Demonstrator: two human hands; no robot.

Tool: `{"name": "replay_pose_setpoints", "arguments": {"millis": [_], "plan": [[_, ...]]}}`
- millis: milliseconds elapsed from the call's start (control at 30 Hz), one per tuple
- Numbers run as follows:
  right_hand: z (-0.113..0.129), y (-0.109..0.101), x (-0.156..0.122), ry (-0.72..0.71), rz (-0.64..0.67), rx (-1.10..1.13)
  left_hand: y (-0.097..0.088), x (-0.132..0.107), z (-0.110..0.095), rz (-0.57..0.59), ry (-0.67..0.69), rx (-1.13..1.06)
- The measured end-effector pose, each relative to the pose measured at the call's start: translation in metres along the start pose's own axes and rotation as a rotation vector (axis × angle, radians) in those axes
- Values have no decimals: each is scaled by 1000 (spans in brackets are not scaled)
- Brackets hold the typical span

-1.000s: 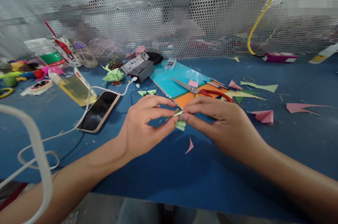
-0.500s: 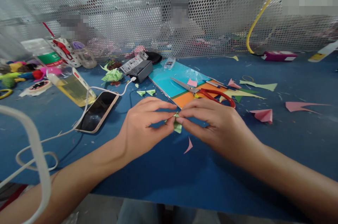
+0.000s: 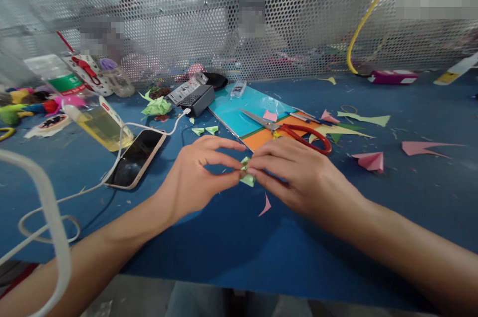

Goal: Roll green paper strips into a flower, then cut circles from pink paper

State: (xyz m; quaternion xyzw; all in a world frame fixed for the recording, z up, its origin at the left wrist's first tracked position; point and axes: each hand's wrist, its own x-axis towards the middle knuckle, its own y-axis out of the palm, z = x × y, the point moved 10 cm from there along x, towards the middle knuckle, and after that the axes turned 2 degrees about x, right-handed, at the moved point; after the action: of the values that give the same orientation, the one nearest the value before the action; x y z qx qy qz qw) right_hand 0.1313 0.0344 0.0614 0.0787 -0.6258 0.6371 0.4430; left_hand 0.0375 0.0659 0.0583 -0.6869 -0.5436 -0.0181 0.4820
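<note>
A small folded piece of light green paper (image 3: 247, 179) is held between my two hands above the blue table. My left hand (image 3: 203, 172) pinches its left side with thumb and a finger, the index finger stretched out above. From the other side my right hand (image 3: 295, 170) grips it with thumb and fingertips, which hide part of the paper. Just beyond my right hand lie scissors (image 3: 287, 130) with red handles, resting on sheets of coloured paper (image 3: 239, 113). A thin pink paper scrap (image 3: 266, 205) is on the table below the fingers.
To the left are a phone (image 3: 136, 160), a white cable (image 3: 93, 187), a tilted bottle (image 3: 97, 125) of yellow liquid and a dark grey box (image 3: 197, 100). Pink paper pieces (image 3: 369, 161) and green scraps lie rightward. A perforated metal screen (image 3: 298, 18) stands behind.
My left fingers have spread slightly, and more of the green paper shows between the hands. The whole view has shifted a little; the things on the table lie as before.
</note>
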Motion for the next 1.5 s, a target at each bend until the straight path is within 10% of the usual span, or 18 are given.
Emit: {"name": "replay_pose_setpoints", "arguments": {"millis": [1500], "plan": [[12,16,-4,-45,167,-63,13,-5,-18,67,199,208]]}}
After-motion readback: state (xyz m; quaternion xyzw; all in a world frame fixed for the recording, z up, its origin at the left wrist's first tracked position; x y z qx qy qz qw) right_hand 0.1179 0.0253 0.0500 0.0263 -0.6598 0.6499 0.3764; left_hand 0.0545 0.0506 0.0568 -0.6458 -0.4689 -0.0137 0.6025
